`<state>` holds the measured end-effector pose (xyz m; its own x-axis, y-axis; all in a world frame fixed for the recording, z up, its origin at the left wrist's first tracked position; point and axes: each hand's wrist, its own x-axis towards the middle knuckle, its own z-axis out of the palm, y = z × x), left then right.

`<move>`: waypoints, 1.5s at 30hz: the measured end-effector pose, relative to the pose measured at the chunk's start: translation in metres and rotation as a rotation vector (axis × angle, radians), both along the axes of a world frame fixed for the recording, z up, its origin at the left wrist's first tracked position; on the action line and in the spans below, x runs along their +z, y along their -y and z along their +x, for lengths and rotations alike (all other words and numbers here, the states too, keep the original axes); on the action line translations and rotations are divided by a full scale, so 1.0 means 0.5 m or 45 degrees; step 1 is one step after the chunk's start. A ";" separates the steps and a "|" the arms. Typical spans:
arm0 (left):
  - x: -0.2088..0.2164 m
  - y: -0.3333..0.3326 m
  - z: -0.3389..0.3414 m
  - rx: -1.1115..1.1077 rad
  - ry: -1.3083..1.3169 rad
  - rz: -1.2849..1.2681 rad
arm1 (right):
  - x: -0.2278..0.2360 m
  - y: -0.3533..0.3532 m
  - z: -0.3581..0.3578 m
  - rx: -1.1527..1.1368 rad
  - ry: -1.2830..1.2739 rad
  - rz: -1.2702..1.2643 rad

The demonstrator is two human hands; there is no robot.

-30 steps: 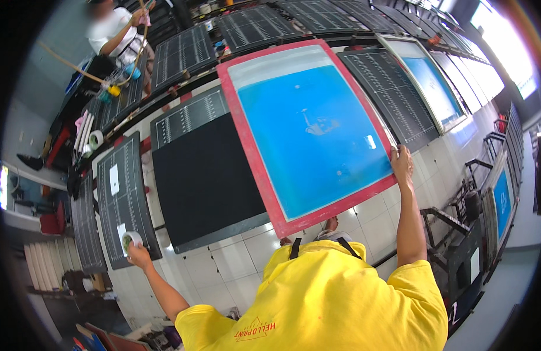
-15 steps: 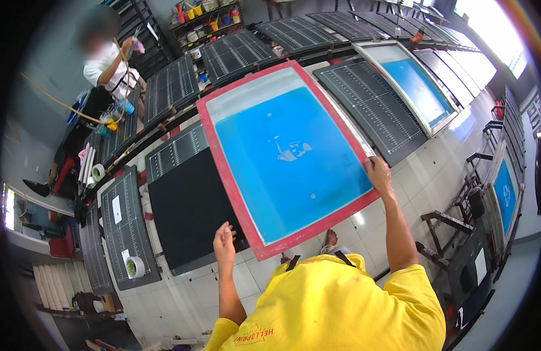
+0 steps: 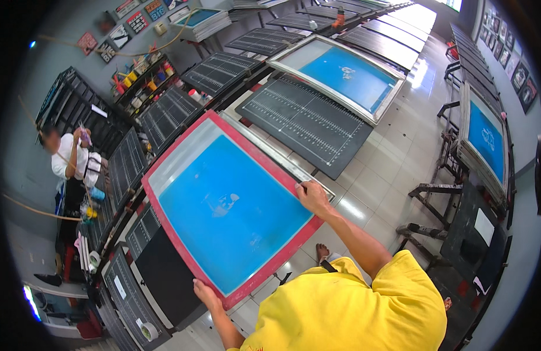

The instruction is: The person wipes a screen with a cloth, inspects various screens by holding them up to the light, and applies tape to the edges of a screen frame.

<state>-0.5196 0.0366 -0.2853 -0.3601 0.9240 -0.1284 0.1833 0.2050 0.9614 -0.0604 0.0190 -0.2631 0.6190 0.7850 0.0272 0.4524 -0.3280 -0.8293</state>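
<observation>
A silk-screen printing frame [image 3: 241, 140] with a red rim and blue mesh is tilted in front of me, a small pale figure in the middle of its mesh. My right hand [image 3: 313, 198] is closed on its right rim, near the lower right corner. At the lower left corner, my left hand [image 3: 209, 295] is closed around the rim's edge, its fingertips partly hidden. Below the frame's left side lies a black flat board [image 3: 168, 281]. Another screen frame [image 3: 294, 167] with a pale rim shows partly behind the red one.
Dark marked printing boards [image 3: 308, 120] run in a row to the back. One carries a blue screen with a pale rim [image 3: 340, 73]. More framed screens [image 3: 487, 137] lean at the right. A person [image 3: 74, 155] stands at the far left. A tape roll [image 3: 148, 331] lies lower left.
My view has turned right. The red screen frame has shifted left and lower in view, with my right hand still on it. My left hand has come from beside the rim onto its edge.
</observation>
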 end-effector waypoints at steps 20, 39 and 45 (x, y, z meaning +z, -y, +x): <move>0.098 -0.342 0.179 -1.082 1.013 -0.327 | 0.399 0.080 0.204 0.569 -0.533 0.912; 0.264 -0.147 0.793 -2.053 1.861 -0.906 | 0.308 0.073 0.223 -0.377 -0.930 1.546; 0.419 -0.283 0.760 -1.663 1.185 0.247 | 0.380 0.227 0.388 -0.677 -0.463 1.660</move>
